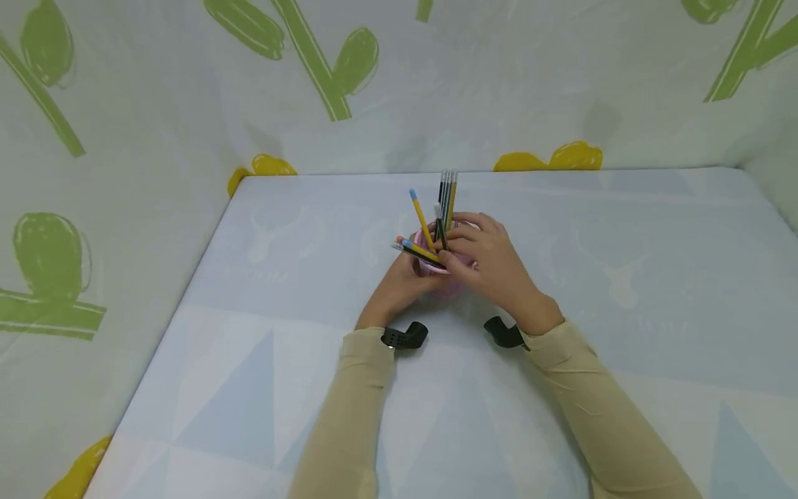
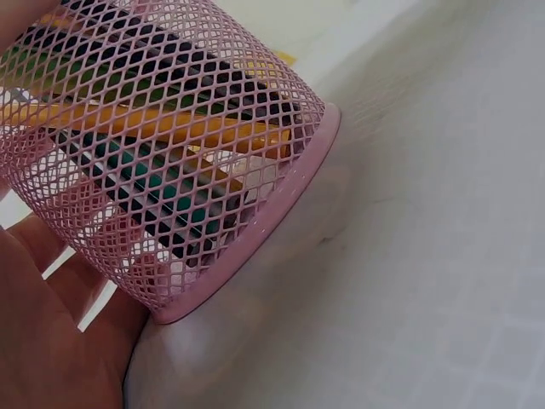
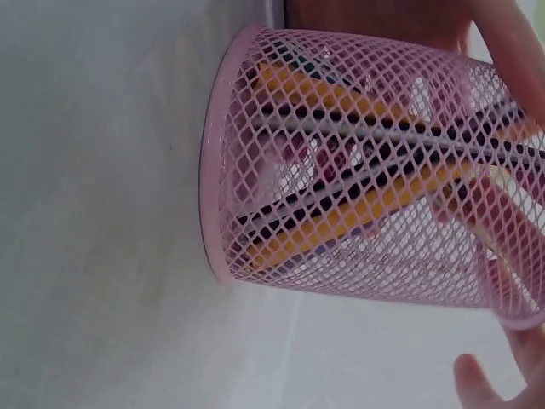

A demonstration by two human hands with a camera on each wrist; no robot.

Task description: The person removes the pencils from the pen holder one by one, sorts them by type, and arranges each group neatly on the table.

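A pink mesh pencil cup (image 1: 445, 285) stands on the table with several pencils in it. My left hand (image 1: 402, 281) grips the cup from its left side, the palm close to the base in the left wrist view. Over the rim, my right hand (image 1: 492, 260) has its thumb and index finger pinched at a dark pencil (image 1: 443, 235). A yellow pencil with a blue end (image 1: 421, 216) tilts left, and dark and yellow pencils (image 1: 447, 197) stand upright behind it. Lower down, more pencils (image 1: 419, 251) lean over the left rim. Through the mesh, pencil shafts (image 3: 341, 221) cross each other.
The table (image 1: 249, 402) has a pale cloth with blue triangles. A white curtain (image 1: 436, 90) with green and yellow plant shapes hangs behind and at the left. Black wrist devices (image 1: 405, 336) sit by the sleeve cuffs.
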